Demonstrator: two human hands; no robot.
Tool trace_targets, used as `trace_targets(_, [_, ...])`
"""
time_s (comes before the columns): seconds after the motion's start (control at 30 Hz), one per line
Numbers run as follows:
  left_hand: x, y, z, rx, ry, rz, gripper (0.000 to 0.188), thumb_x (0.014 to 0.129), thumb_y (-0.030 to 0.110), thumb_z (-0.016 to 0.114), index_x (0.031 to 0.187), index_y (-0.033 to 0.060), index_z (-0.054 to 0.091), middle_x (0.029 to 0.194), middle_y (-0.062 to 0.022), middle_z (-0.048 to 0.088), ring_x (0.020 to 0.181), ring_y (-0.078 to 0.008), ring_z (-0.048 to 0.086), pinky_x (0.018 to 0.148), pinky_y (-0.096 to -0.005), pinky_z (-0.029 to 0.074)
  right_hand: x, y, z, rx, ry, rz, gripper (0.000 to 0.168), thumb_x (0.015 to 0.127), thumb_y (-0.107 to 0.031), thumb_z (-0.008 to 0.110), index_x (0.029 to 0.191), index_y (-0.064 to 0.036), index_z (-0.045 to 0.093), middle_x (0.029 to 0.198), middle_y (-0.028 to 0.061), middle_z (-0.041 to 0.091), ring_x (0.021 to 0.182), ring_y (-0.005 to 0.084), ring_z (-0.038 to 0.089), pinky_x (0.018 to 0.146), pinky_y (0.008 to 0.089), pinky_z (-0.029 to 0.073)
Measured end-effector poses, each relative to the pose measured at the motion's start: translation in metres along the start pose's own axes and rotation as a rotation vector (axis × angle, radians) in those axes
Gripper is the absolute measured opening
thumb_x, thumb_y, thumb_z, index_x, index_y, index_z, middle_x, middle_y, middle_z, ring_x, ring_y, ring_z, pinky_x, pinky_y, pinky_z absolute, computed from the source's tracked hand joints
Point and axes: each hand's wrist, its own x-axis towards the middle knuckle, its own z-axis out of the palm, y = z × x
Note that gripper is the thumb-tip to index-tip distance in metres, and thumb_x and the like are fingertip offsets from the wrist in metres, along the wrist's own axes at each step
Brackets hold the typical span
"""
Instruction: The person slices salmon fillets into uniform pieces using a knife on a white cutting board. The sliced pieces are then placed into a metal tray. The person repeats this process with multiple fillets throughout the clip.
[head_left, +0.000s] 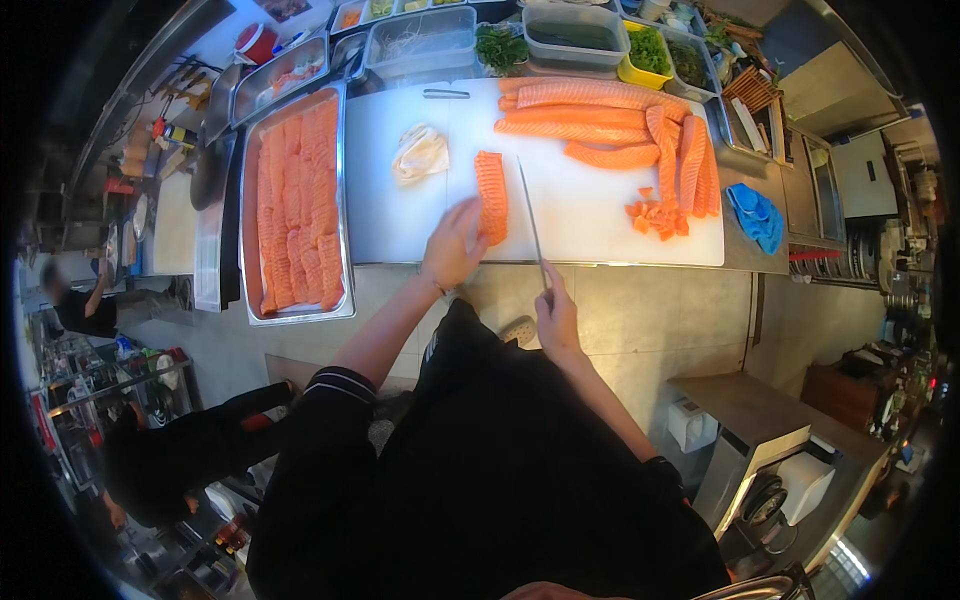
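Observation:
My right hand grips the handle of a long, narrow slicing knife, its blade pointing away from me over the white cutting board. Left of the blade lies a row of thin salmon slices, kept together as one strip. My left hand is at the near left side of that strip, thumb and fingers apart; whether the fingertips touch the fish is hard to tell. Beyond this hand rests a crumpled, off-white cloth. Long salmon fillet pieces and a small pile of salmon scraps occupy the board's right side.
A steel tray of sliced salmon stands left of the board. Tweezers lie at the far edge, before plastic tubs and greens. A blue cloth sits right. Another person is behind my left side.

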Motion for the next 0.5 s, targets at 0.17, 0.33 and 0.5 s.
trace_targets(0.17, [0.000, 0.022, -0.004, 0.112, -0.064, 0.114, 0.075, 0.082, 0.010, 0.077, 0.153, 0.0037, 0.053, 0.156, -0.0122, 0.051, 0.134, -0.0342, 0.057, 0.111, -0.0448, 0.050, -0.022, 0.015, -0.045, 0.024, 0.022, 0.075, 0.064, 0.100, 0.004, 0.055, 0.162, -0.011, 0.044, 0.081, 0.0031, 0.052, 0.072, 0.0125, 0.050, 0.070, 0.0295, 0.047])
trace_targets(0.33, [0.010, 0.021, -0.008, 0.166, -0.181, 0.132, 0.078, 0.080, 0.011, 0.077, 0.153, 0.0072, 0.051, 0.150, -0.0114, 0.053, 0.130, -0.0336, 0.058, 0.107, -0.0442, 0.053, -0.036, 0.021, -0.063, 0.089, 0.099, 0.093, 0.062, 0.101, 0.003, 0.056, 0.161, -0.010, 0.045, 0.083, -0.0003, 0.049, 0.072, 0.0094, 0.046, 0.067, 0.0259, 0.044])
trace_targets(0.5, [0.019, 0.030, -0.016, 0.157, -0.218, 0.108, 0.079, 0.078, 0.014, 0.078, 0.152, 0.0089, 0.050, 0.147, -0.0112, 0.053, 0.130, -0.0348, 0.058, 0.104, -0.0454, 0.055, -0.039, 0.026, -0.066, 0.144, 0.102, 0.121, 0.064, 0.099, 0.006, 0.055, 0.161, -0.009, 0.046, 0.081, 0.0024, 0.053, 0.072, 0.0130, 0.051, 0.072, 0.0297, 0.048])
